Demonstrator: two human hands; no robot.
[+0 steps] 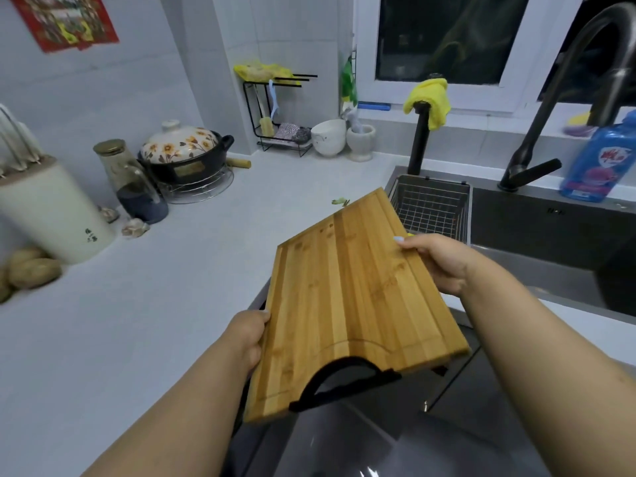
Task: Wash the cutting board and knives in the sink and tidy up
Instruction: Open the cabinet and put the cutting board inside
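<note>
A bamboo cutting board [347, 297] with a black handle at its near end is held in the air, above the left edge of the steel sink [537, 270]. My left hand [249, 333] grips its left edge and my right hand [437, 261] grips its right edge, thumb on the top face. A cream knife block [55, 211] with several pale handles sticking out stands on the counter at the far left. No loose knife is in view.
A wire basket [430, 210] hangs in the sink's far left corner. Behind the sink are a dark faucet [564, 98], a blue detergent bottle [599, 160] and a yellow cloth [430, 98]. The white counter [155, 304] carries a flowered pot [186, 153], a jar, potatoes [31, 270] and a rack.
</note>
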